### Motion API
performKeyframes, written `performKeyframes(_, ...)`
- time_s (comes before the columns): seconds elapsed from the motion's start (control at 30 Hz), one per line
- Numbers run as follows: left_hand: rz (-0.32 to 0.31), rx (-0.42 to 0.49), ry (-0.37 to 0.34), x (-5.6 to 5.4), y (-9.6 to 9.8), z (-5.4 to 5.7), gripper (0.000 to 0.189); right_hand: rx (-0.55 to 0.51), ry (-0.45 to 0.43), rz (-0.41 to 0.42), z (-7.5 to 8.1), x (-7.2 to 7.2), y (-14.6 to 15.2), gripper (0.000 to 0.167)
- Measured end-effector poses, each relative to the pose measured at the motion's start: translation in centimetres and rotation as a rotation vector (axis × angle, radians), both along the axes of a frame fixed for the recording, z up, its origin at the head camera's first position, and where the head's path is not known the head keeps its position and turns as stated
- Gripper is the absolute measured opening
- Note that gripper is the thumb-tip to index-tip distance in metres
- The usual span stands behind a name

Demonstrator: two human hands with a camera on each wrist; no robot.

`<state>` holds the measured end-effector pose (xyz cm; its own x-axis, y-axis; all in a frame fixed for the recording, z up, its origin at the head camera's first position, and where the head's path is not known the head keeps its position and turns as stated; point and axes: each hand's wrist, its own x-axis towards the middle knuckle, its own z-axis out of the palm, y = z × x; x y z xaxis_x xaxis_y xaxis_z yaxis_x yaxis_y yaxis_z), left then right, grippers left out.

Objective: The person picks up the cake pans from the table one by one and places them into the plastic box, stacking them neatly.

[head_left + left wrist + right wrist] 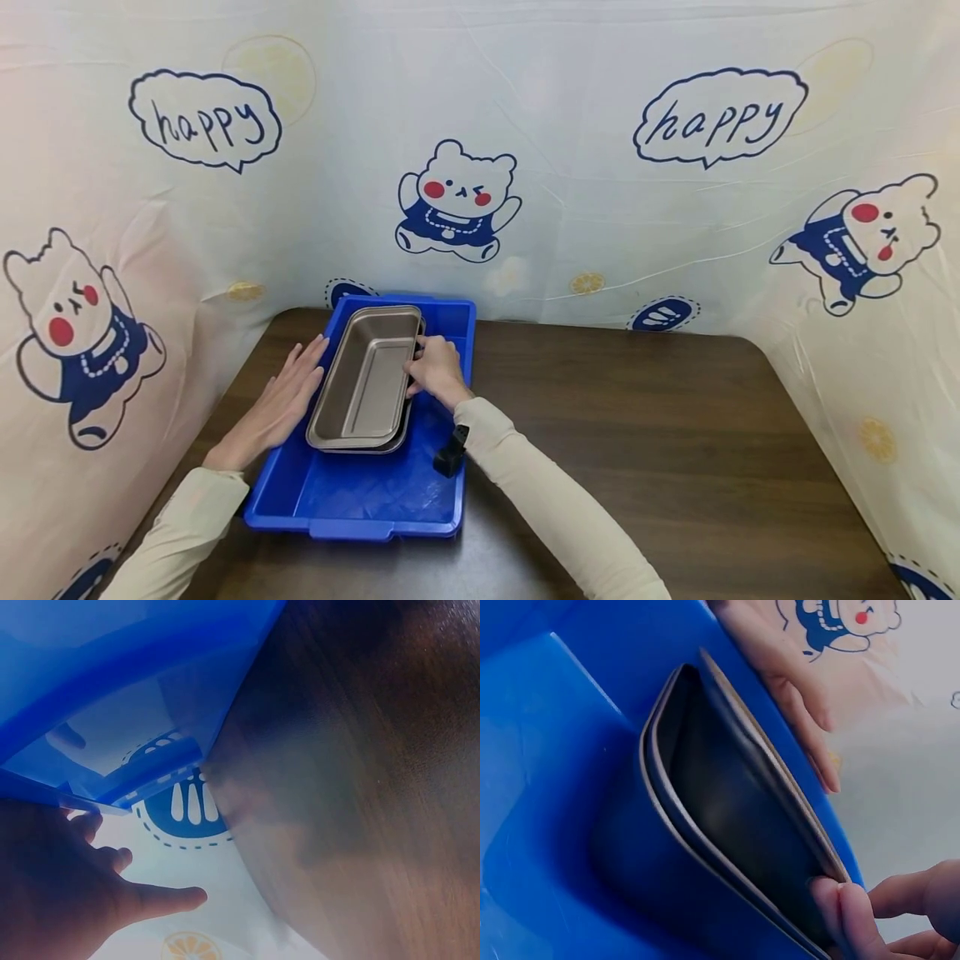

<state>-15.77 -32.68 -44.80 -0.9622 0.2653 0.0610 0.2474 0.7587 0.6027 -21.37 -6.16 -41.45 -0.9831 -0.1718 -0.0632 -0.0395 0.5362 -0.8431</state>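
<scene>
A stack of metal loaf pans stands in a blue plastic tray (420,517). My right hand (438,371) pinches the right rim of the top loaf pan (378,387). In the right wrist view, that pan's rim (799,795) is tilted up, leaving a gap above the lower loaf pans (694,840), whose two rims lie close together. The thumb (841,904) of my right hand is at this rim. My left hand (281,400) lies along the tray's left edge with its fingers extended, touching the tray's side and holding nothing.
The tray rests on a dark wooden table (645,450), toward its left side. A printed cloth (577,183) with bears and lettering hangs around the back and both sides. A black wrist camera (451,452) sits on my right wrist, over the tray's right edge.
</scene>
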Motion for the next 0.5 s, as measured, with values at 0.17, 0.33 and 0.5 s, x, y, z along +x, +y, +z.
performKeyframes(0.17,0.008,-0.016,-0.005,0.0,-0.1,0.0,0.060,-0.031,-0.053,0.037,0.5,0.4,0.2,0.042)
performKeyframes(0.33,0.021,-0.048,-0.019,0.0,0.0,0.2,0.062,0.025,-0.049,0.095,1.4,1.0,0.8,0.041)
performKeyframes(0.5,0.012,-0.036,-0.016,-0.3,0.1,0.7,0.061,0.011,-0.021,0.156,2.5,1.4,2.2,0.055)
